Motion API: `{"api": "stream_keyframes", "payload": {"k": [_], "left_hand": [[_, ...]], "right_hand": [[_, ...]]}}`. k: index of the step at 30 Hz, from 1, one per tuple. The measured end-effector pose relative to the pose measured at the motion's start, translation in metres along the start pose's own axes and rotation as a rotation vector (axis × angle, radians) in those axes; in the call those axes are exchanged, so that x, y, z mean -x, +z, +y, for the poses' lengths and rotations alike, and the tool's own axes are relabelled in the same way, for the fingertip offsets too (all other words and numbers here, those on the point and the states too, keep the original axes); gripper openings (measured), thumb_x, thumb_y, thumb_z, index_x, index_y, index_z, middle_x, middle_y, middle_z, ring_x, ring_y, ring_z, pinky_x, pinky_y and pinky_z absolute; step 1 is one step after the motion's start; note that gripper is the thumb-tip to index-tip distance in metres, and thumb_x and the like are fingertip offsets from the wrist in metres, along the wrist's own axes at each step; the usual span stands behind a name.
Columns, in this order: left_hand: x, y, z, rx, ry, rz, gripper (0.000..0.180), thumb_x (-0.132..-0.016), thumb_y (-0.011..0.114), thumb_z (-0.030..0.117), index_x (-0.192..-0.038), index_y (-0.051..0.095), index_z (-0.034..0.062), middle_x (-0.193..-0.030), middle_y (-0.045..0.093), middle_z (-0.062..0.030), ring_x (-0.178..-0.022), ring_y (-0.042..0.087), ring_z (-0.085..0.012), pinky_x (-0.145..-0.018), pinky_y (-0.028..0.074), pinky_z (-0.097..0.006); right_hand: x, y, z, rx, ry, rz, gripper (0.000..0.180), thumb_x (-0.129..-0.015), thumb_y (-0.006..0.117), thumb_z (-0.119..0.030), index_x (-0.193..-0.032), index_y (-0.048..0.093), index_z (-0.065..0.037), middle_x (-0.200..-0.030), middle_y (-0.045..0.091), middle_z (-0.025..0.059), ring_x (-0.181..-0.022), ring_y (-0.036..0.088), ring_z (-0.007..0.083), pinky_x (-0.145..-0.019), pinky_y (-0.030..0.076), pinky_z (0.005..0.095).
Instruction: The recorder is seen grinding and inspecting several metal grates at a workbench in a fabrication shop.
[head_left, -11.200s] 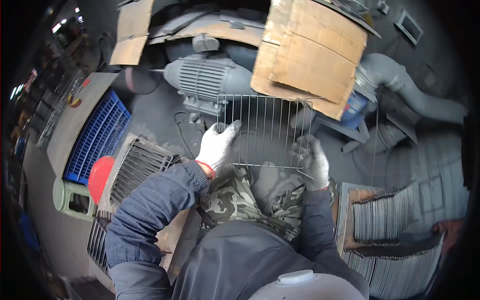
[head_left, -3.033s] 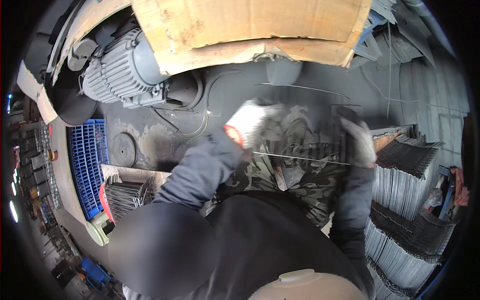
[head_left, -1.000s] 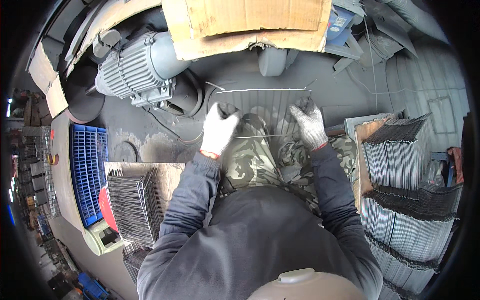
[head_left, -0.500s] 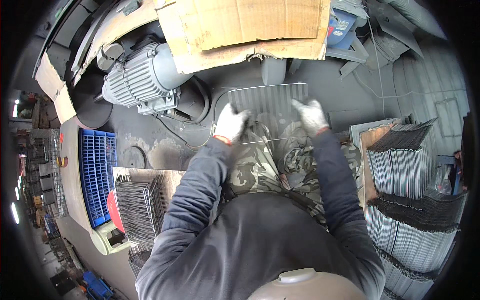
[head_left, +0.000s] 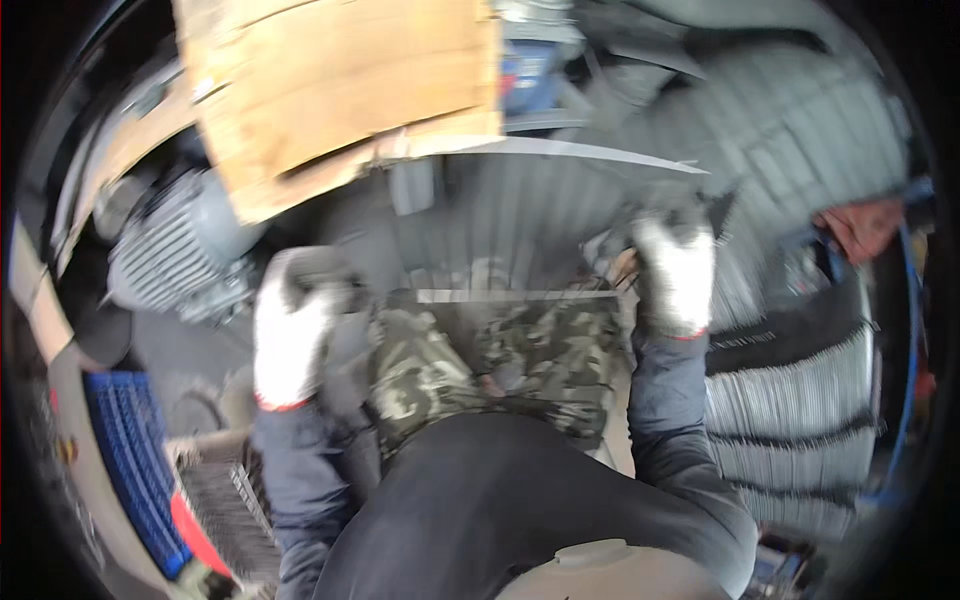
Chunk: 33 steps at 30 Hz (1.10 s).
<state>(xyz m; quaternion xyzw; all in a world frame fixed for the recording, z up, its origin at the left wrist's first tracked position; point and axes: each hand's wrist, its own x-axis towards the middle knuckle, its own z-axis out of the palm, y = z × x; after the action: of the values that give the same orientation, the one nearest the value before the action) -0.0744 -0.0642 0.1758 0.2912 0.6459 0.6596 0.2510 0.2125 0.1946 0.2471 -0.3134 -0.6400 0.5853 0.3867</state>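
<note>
A wire rack (head_left: pixel 515 296) spans the middle of the frame, blurred, its upper bar a pale streak beneath the cardboard and its lower bar above the camouflage trousers (head_left: pixel 545 350); the right hand (head_left: pixel 672 265), in a pale glove with a red cuff edge, sits right of centre with its fingers bent round the rack's right end, gripping it; the left hand (head_left: pixel 295 330), gloved alike, is left of centre near the rack's other end, its fingers curled, though blur and shadow mean I cannot tell whether they grasp anything.

Large cardboard (head_left: pixel 340 95) fills the upper left; a ribbed grey motor (head_left: pixel 185 245) lies below it at the left; a blue plastic crate (head_left: pixel 135 460) stands at the lower left, with a bundle of dark wire pieces (head_left: pixel 225 515) to its right; stacked wire racks (head_left: pixel 795 395) rise in rows at the lower right, below a reddish cloth-like item (head_left: pixel 865 230).
</note>
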Motion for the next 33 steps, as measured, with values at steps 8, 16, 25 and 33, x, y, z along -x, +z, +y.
{"api": "stream_keyframes", "payload": {"k": [8,16,25,33], "left_hand": [[-0.013,-0.064,0.028,0.424,0.120,0.125,0.042,-0.113,0.062,0.031,-0.140,0.059,-0.0005,-0.127,0.068,-0.0147,-0.105,0.070,-0.0264,-0.098,0.057,-0.042],[-0.013,-0.099,0.030,0.474,0.124,0.118,0.054,-0.116,0.050,0.036,-0.159,0.048,0.0023,-0.146,0.062,-0.0168,-0.123,0.068,-0.0317,-0.111,0.054,-0.051],[-0.022,-0.122,0.103,0.071,0.260,0.325,0.055,-0.116,0.046,0.037,-0.157,0.048,0.0001,-0.144,0.060,-0.0209,-0.123,0.067,-0.0304,-0.110,0.055,-0.048],[-0.091,-0.138,0.155,-0.025,0.325,0.402,0.039,-0.111,0.062,0.031,-0.132,0.062,-0.0024,-0.116,0.071,-0.0119,-0.099,0.075,-0.0244,-0.085,0.061,-0.036]], "right_hand": [[0.022,-0.168,-0.090,0.825,-0.954,0.735,0.024,-0.098,0.068,0.007,-0.120,0.076,0.000,-0.115,0.078,0.0113,-0.105,0.075,0.0223,-0.096,0.059,0.0357],[-0.004,-0.229,-0.016,1.977,-0.656,0.668,0.047,-0.084,0.067,0.000,-0.127,0.074,-0.018,-0.107,0.074,0.0080,-0.094,0.070,0.0299,-0.086,0.057,0.0436],[-0.024,-0.228,0.036,1.964,-0.350,0.591,0.043,-0.086,0.062,-0.005,-0.125,0.077,-0.017,-0.105,0.073,0.0123,-0.093,0.069,0.0325,-0.083,0.055,0.0458],[0.005,-0.244,0.046,1.827,-0.429,0.515,0.041,-0.104,0.067,-0.037,-0.126,0.074,-0.002,-0.114,0.074,0.0236,-0.106,0.070,0.0413,-0.096,0.054,0.0501]]}}
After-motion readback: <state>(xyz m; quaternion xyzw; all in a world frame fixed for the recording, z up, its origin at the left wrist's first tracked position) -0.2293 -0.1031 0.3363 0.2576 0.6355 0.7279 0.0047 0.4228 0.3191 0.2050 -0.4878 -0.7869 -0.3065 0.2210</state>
